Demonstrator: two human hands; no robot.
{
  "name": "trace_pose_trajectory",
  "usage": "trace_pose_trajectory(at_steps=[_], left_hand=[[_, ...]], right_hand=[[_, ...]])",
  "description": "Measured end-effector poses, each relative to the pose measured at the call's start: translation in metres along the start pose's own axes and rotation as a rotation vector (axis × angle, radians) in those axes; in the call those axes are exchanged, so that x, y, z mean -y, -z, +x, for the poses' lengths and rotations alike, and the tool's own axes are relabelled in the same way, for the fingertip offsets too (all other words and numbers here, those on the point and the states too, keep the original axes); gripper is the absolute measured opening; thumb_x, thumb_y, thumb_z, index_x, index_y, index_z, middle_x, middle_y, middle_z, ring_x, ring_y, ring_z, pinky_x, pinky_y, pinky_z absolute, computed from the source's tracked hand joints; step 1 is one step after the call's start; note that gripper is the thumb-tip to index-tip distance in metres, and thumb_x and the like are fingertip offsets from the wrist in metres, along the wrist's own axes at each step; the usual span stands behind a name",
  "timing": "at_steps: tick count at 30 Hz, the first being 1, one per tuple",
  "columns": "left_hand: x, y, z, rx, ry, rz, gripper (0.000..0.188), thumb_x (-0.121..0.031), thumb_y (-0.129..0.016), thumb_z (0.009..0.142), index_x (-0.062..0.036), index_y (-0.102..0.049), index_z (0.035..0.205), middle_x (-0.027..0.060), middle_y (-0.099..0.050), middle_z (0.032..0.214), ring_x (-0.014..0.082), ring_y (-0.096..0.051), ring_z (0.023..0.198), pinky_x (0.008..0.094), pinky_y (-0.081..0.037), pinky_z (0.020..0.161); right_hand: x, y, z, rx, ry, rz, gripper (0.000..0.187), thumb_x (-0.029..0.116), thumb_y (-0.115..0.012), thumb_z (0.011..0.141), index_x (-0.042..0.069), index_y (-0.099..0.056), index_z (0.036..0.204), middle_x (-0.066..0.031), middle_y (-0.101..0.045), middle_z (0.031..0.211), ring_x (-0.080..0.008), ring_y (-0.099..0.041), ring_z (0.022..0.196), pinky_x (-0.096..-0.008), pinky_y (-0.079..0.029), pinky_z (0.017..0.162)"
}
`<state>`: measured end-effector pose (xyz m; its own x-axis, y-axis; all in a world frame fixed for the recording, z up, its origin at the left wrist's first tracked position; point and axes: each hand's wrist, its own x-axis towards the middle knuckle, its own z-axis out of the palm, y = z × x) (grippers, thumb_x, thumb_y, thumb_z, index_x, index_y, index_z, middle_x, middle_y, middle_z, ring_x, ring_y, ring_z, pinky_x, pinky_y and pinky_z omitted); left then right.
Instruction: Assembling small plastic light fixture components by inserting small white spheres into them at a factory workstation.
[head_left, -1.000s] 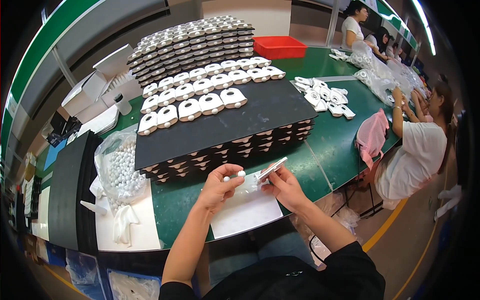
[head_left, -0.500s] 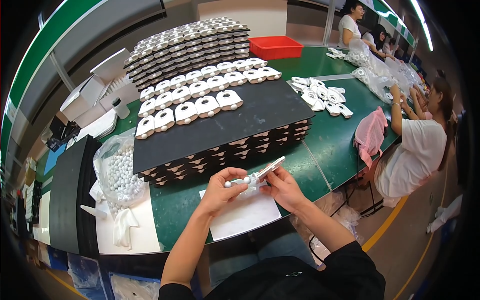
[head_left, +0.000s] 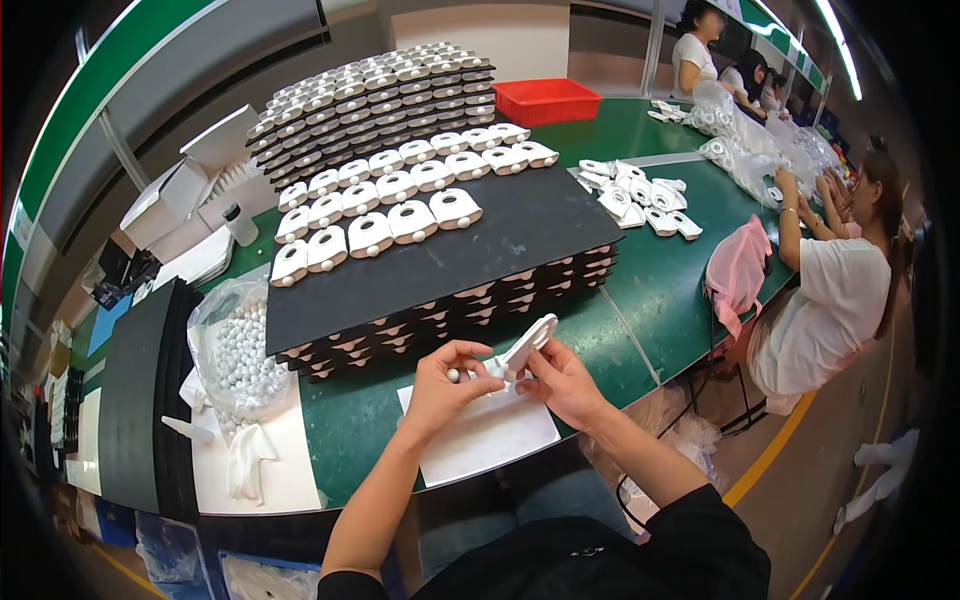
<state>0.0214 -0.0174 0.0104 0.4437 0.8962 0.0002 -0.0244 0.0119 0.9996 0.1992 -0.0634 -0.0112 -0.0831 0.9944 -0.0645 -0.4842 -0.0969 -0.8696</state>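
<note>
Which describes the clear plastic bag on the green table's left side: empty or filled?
Filled, at least partly: many small round white balls show inside the bag.

A green table (head_left: 345, 425) carries black boards (head_left: 480, 236), a red bin (head_left: 550, 113), white pieces (head_left: 634, 190) and paper (head_left: 488, 450).

Held both bare forearms (head_left: 386, 478) angled inward, with the left hand (head_left: 443, 390) near the right hand (head_left: 567, 388), and pinched with bent fingers (head_left: 463, 347) on both sides.

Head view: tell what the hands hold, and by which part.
The right hand grips a flat white piece by its right side; the left hand holds a small white ball, contact points partly hidden.
</note>
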Motion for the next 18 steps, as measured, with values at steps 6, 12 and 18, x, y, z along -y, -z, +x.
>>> trace_pose_trajectory(at_steps=[6,12,18], left_hand=[[-0.001,-0.003,-0.004,-0.085,-0.205,0.105,0.047,0.004,-0.074,0.057,-0.0049,-0.056,0.1,-0.0049,-0.046,0.062,0.0011,-0.038,0.053,0.015,-0.032,0.05],[-0.005,0.001,0.001,-0.097,-0.082,-0.201,0.046,0.001,-0.067,0.066,-0.0047,-0.049,0.108,-0.0043,-0.046,0.064,0.0015,-0.037,0.052,0.016,-0.029,0.045],[-0.001,0.024,0.0,-0.036,0.24,-0.764,0.034,-0.003,-0.055,0.075,-0.0067,-0.046,0.108,-0.0002,-0.046,0.075,0.0057,-0.033,0.051,0.0181,-0.024,0.04]], right_hand=[[0.008,-0.001,0.005,0.098,0.2,-0.2,0.017,0.01,-0.048,0.089,0.004,-0.049,0.105,-0.0021,-0.054,0.085,-0.008,-0.052,0.073,-0.0221,-0.043,0.063],[0.071,-0.017,0.037,0.206,0.349,-0.517,0.014,0.007,-0.053,0.085,0.002,-0.054,0.098,0.0,-0.058,0.084,-0.0051,-0.054,0.075,-0.0207,-0.044,0.065],[0.133,-0.009,0.139,-0.153,0.615,-0.787,0.029,0.009,-0.056,0.083,-0.003,-0.045,0.107,-0.0032,-0.056,0.072,-0.0067,-0.051,0.065,-0.0208,-0.04,0.057]])
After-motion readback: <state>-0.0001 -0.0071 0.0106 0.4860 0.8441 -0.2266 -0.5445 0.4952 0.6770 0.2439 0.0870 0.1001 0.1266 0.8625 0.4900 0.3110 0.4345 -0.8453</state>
